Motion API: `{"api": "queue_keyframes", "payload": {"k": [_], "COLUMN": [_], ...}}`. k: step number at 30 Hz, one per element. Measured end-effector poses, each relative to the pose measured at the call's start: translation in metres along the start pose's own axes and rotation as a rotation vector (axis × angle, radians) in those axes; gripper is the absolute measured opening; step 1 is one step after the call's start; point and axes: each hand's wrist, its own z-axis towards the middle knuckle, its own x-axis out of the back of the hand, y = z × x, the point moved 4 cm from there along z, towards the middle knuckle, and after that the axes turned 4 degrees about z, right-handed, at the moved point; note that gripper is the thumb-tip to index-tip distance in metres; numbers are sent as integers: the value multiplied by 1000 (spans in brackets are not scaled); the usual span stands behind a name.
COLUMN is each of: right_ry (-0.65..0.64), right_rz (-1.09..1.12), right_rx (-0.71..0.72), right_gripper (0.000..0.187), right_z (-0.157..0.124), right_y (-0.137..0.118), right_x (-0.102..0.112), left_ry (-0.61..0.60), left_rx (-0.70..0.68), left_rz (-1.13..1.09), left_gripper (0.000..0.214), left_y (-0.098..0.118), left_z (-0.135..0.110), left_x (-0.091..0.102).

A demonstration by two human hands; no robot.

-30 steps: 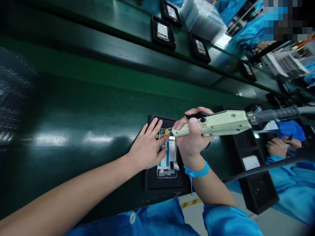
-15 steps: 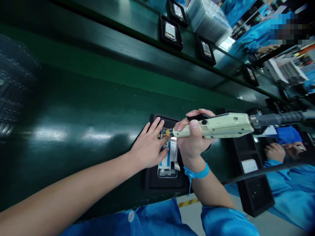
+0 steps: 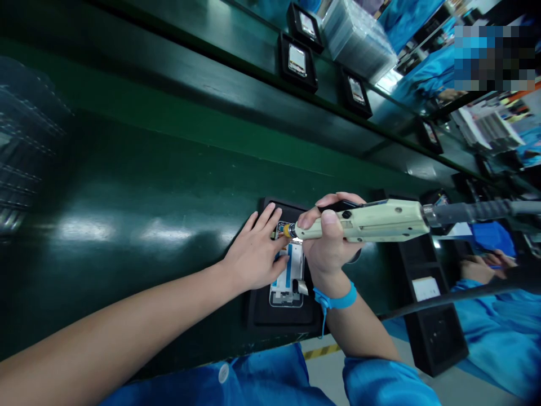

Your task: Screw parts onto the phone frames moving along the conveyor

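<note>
Screwdriver (image 3: 386, 220) dipped slightly at rear, right grip (image 3: 328, 248) wrapped round it, left grip (image 3: 253, 254) spread over opened phone (image 3: 297, 260)

Electronics factory: electric screwdriver (image 3: 386, 221), open phone (image 3: 297, 262), blue-clad co-workers (image 3: 502, 327).

Clear plastic stack (image 3: 359, 45) beside black trays (image 3: 311, 73) on the far ledge (image 3: 249, 39), blue-sleeved co-worker (image 3: 494, 321) at right

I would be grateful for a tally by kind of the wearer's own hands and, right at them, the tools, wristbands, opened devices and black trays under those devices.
Hands (left hand, right hand): 2
Pale green power tool: 1
Blue wristband: 1
Opened device: 1
Black tray: 1
Total: 6
</note>
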Motion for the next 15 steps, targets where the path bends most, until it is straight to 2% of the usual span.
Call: {"api": "queue_keyframes", "payload": {"k": [10,15], "right_ry": [-21,19], "right_rz": [-35,-37], "right_rx": [-8,56], "right_gripper": [24,25], "right_z": [-4,5], "right_y": [3,-4], "right_x": [0,5], "left_ry": [-2,27], "left_rx": [-4,-10], "left_rz": [1,16], "left_gripper": [33,36], "left_y": [1,1], "left_z": [0,-1], "left_x": [1,1]}}
